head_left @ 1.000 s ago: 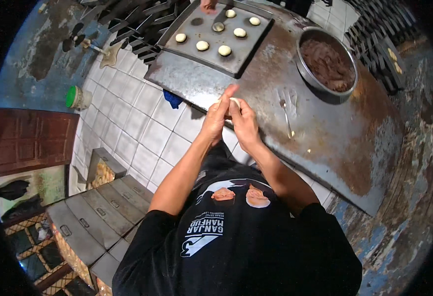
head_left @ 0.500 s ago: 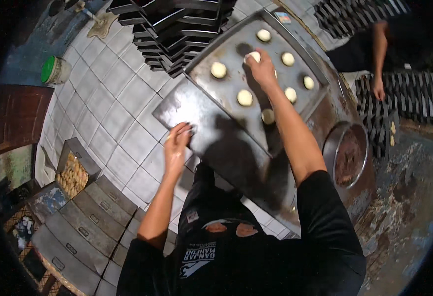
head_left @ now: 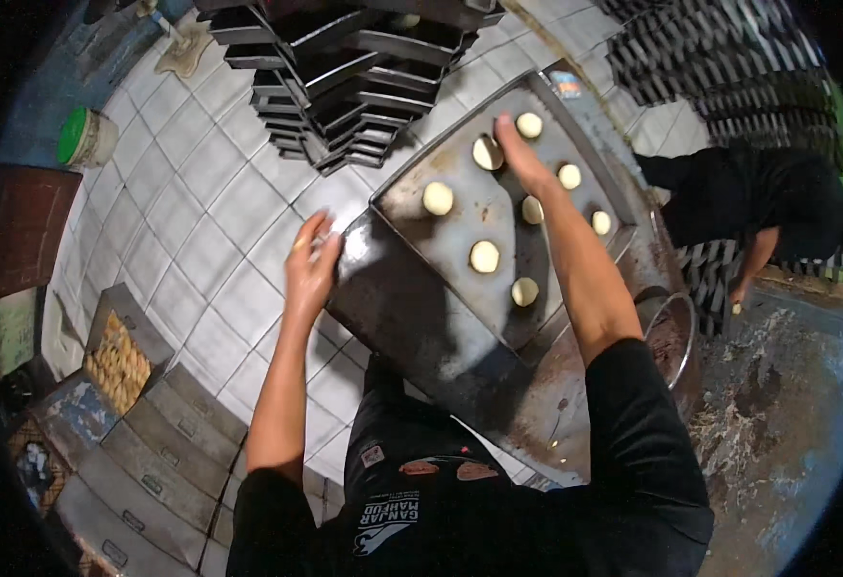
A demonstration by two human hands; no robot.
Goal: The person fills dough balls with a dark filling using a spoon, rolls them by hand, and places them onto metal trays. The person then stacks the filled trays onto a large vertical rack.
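Observation:
Several pale round dough balls, one of them a left-hand ball [head_left: 438, 198], rest apart on a shallow metal baking tray [head_left: 412, 183]. My right hand [head_left: 520, 154] is stretched over the tray, right beside another dough ball [head_left: 485, 153] that is partly in shadow. Its fingers look extended and are not wrapped round the ball, though some of them are hidden. My left hand [head_left: 311, 264] hovers by the left corner of the dark metal surface [head_left: 393, 279] in front of the tray. Its fingers are apart, slightly blurred, with nothing visible in them.
Stacked dark metal trays [head_left: 345, 87] stand beyond the baking tray. A round metal bowl [head_left: 676, 337] sits at the right. Another person [head_left: 777, 197] bends near more stacked racks. Lidded metal tins [head_left: 152, 452] and a tin of small golden pieces [head_left: 119, 365] line the lower left.
My right hand has left the dough ball it was holding, which now lies on the tray. My left hand has moved left off the metal edge. The view has shifted.

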